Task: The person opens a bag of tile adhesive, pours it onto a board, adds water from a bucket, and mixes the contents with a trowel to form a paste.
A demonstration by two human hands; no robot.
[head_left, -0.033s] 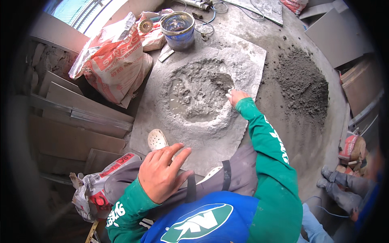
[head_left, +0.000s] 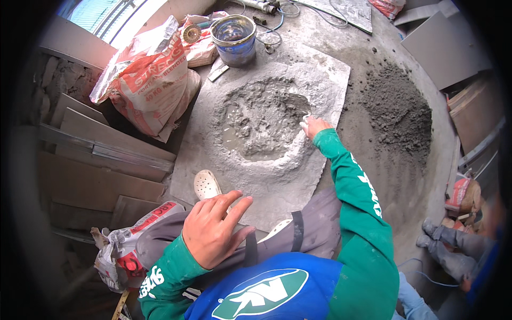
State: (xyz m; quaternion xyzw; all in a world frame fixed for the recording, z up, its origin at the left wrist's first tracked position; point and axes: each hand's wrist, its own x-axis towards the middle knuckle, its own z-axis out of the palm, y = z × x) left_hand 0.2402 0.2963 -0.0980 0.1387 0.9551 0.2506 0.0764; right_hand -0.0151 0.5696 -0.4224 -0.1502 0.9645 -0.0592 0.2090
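My right hand (head_left: 316,127) is closed round the pale handle of a trowel (head_left: 298,104). Its blade is smeared grey and partly sunk at the right side of a heap of wet cement mix (head_left: 261,120). A ring of drier grey powder surrounds the mix, with some water pooled at its left. All of it lies on a flat grey board (head_left: 186,160). Held over my bent legs, my left hand (head_left: 216,226) has its fingers apart and nothing in it. Just beyond that hand is my cream clog (head_left: 206,184), on the board.
A blue bucket (head_left: 234,45) stands beyond the mix, beside a large cement bag (head_left: 149,85). Dark sand (head_left: 400,106) is heaped on the floor at right. Stacked panels (head_left: 106,144) line the left side. At lower right show another person's legs (head_left: 450,237).
My right hand and the trowel have shifted slightly to the right. My left hand stays in nearly the same place.
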